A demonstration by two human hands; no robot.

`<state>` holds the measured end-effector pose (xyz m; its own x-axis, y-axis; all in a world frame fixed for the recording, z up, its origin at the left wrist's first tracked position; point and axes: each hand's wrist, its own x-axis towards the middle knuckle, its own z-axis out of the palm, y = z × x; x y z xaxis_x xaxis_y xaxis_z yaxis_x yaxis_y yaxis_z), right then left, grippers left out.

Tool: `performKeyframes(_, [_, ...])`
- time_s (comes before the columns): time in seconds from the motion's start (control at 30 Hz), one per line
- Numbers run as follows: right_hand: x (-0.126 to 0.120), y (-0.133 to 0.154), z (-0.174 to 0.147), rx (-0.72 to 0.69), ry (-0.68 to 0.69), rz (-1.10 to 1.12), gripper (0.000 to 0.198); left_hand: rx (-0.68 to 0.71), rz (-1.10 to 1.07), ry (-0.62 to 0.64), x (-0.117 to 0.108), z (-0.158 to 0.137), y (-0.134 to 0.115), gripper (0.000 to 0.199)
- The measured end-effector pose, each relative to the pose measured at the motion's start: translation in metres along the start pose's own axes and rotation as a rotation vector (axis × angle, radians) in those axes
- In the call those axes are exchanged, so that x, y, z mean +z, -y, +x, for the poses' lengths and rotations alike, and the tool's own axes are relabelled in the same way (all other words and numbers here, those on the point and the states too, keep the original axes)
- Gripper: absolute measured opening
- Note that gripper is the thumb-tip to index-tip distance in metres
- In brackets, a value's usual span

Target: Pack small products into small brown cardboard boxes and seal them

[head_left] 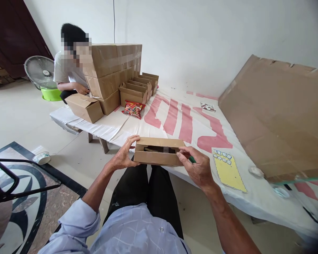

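Observation:
A small cardboard box (159, 159) is held level in front of my lap, at the table's near edge. Its top has a long gap between the flaps, dark inside, with a short strip of clear tape near the middle. My left hand (125, 154) grips the left end, thumb below and fingers on top. At the right end, my right hand (197, 164) is closed, its thumb and forefinger at the box's edge. A small green thing (192, 159) sticks out from under those fingers; its kind is mostly hidden.
Stacked cartons (106, 63), a closed box (84, 107), several open boxes (134, 93) and a red noodle packet (133, 109) occupy the table's left. A person (69, 70) crouches behind. At right are a yellow card with stickers (229, 173) and a large cardboard sheet (278, 116).

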<state>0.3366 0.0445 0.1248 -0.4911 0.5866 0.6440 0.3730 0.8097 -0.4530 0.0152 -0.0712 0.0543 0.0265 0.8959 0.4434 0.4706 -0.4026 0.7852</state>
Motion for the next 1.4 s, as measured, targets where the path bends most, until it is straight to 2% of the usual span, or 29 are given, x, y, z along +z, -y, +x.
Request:
performKeyframes(0.17, [-0.011, -0.007, 0.039, -0.222, 0.101, -0.221, 0.029, -0.001, 0.021, 0.017, -0.001, 0.007, 0.002, 0.110])
performKeyframes(0.3, [-0.009, -0.017, 0.061, -0.280, 0.266, -0.253, 0.039, -0.026, 0.003, 0.038, -0.002, 0.013, 0.003, 0.111])
performKeyframes(0.43, [-0.003, -0.020, 0.067, -0.308, 0.285, -0.237, 0.032, -0.037, -0.015, 0.050, -0.002, 0.017, 0.004, 0.111])
performKeyframes(0.57, [-0.005, -0.011, 0.059, -0.261, 0.218, -0.267, 0.015, -0.041, -0.032, 0.052, -0.002, 0.019, 0.004, 0.109])
performKeyframes(0.67, [-0.009, 0.001, 0.049, -0.232, 0.194, -0.291, 0.021, -0.044, -0.037, 0.053, -0.002, 0.020, 0.002, 0.110])
performKeyframes(0.8, [-0.011, 0.014, 0.040, -0.141, 0.312, -0.286, 0.031, -0.046, -0.042, 0.044, -0.002, 0.020, 0.002, 0.111])
performKeyframes(0.9, [-0.007, 0.019, 0.039, -0.028, 0.415, -0.176, 0.026, -0.045, -0.051, 0.043, -0.002, 0.019, 0.003, 0.112])
performKeyframes(0.97, [-0.003, 0.019, 0.039, 0.037, 0.423, -0.106, 0.020, -0.041, -0.053, 0.042, -0.002, 0.019, 0.004, 0.113])
performKeyframes(1.17, [0.004, 0.021, 0.037, 0.197, 0.339, 0.089, 0.017, -0.040, -0.046, 0.045, -0.002, 0.020, 0.004, 0.112])
performKeyframes(1.4, [0.009, 0.025, 0.036, 0.156, 0.232, 0.178, 0.018, -0.042, -0.051, 0.048, -0.003, 0.021, 0.003, 0.111])
